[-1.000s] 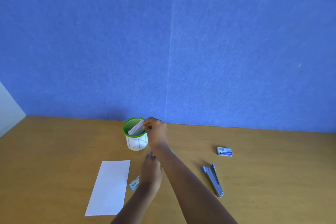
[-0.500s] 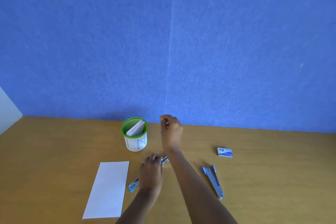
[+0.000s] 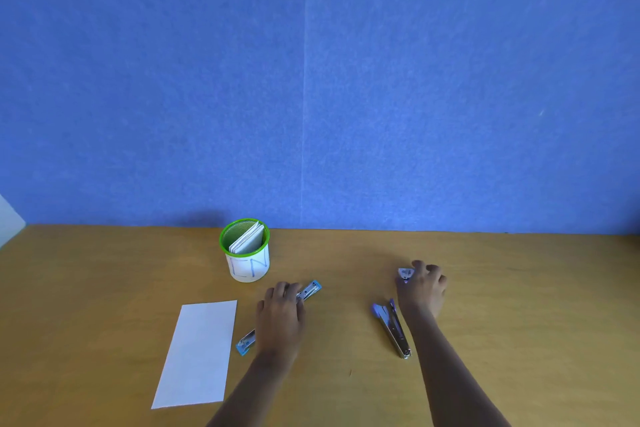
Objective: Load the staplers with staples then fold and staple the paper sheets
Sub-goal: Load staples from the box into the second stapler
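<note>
A light-blue stapler (image 3: 310,290) lies opened out flat on the wooden desk (image 3: 104,288); my left hand (image 3: 282,315) rests on its middle, hiding it, so only the two ends show. My right hand (image 3: 423,289) has its fingers curled round the small staple box (image 3: 405,274) at the right. A purple stapler (image 3: 393,328) lies just left of my right wrist. A folded white paper sheet (image 3: 199,354) lies flat at the left. A green-rimmed cup (image 3: 246,255) stands behind it, holding several folded white sheets (image 3: 247,239).
A blue wall (image 3: 311,80) rises along the desk's far edge. A white surface (image 3: 8,218) shows at the far left edge.
My right hand left the green-rimmed cup, swung right and came down on the staple box. My left hand stayed on the light-blue stapler.
</note>
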Available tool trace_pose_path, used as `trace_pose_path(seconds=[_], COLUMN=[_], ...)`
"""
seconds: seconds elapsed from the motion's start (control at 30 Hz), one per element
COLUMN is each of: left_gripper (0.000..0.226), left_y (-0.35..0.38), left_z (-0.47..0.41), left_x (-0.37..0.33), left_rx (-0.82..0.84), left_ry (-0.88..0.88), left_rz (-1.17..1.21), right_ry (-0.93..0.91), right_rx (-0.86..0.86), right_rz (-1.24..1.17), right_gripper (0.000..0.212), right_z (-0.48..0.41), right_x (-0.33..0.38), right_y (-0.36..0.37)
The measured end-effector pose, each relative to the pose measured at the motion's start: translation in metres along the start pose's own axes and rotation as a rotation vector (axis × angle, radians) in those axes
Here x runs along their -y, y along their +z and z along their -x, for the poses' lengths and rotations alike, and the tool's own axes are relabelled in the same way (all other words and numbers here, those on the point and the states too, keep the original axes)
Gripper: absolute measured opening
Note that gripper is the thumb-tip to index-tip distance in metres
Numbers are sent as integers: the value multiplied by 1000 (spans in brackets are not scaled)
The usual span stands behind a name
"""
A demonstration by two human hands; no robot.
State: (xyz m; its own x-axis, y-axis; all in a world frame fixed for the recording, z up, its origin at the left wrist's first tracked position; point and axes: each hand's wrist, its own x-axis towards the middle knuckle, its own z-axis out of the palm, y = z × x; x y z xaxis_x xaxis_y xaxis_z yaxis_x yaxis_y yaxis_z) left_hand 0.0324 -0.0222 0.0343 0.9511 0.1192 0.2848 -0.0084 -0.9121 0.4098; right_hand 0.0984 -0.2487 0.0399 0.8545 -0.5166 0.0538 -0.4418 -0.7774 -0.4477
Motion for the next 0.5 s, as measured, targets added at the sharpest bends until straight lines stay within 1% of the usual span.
trace_pose_path(seconds=[0.2, 0.33, 0.43, 0.5], left_gripper=[30, 28, 22, 16], left_y=[-4, -9, -11, -14], left_z=[0, -1, -5, -9], left_x=[-4, -6, -8, -13], left_rx=[-61, -89, -122, -128], left_ry=[41, 46, 25, -28], left_rz=[11, 68, 157, 286], right_ry=[-10, -31, -191, -326], right_rx=[37, -19, -85, -120], right_rz=[-115, -313, -471, -532], right_gripper=[35, 41, 45, 46], right_z=[1, 2, 13, 26], right_x=[-10, -3, 12, 26], right_y=[0, -4, -9, -15])
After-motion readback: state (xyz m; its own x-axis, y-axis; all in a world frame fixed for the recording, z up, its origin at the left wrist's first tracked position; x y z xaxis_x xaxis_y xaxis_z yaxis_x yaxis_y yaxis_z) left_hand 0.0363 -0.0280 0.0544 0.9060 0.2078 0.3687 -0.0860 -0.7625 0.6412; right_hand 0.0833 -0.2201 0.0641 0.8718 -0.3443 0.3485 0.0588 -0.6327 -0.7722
